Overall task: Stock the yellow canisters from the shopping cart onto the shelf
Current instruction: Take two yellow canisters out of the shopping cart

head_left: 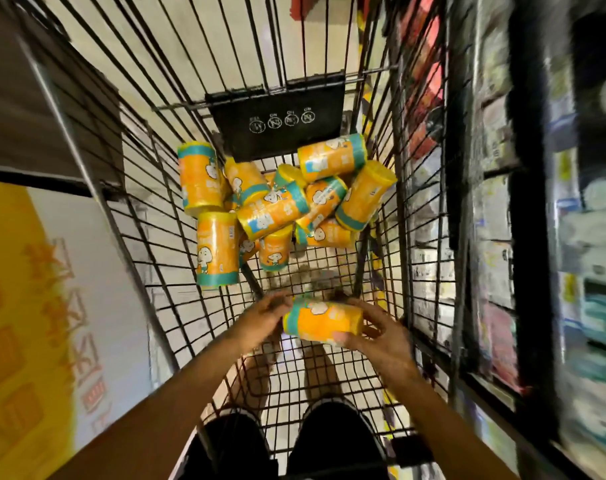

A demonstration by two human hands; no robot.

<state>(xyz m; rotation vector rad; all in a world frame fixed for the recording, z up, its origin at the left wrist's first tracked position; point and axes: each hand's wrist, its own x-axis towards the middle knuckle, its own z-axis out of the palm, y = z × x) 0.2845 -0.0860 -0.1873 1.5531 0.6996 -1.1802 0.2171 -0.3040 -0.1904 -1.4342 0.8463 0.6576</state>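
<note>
While roughly a dozen yellow canisters (pixel 277 199) lie heaped at the far end of the wire shopping cart (pixel 429 237), most of the stocking judged left to do. One canister (pixel 324 322) lifted clear of the heap, held sideways over the near part of the basket, not yet at the shelf (pixel 502 216) blurred along the right edge. Gripped at its yellow end by the right hand (pixel 381 336), thumb curled underneath and fingers wrapped over the top. Steadied at its teal-banded end by the left hand (pixel 265 317), fingers bent against it, though motion blur leaves the exact hold hard to tell. No stocked canisters made out among the shelf's packets, so count of those done unknown.

Short cylinders, glossy orange-yellow wrap, teal band at one end, yellow cap at the other, white cartoon figure printed on the side. Light and easy to grip, by the look of it.
</note>
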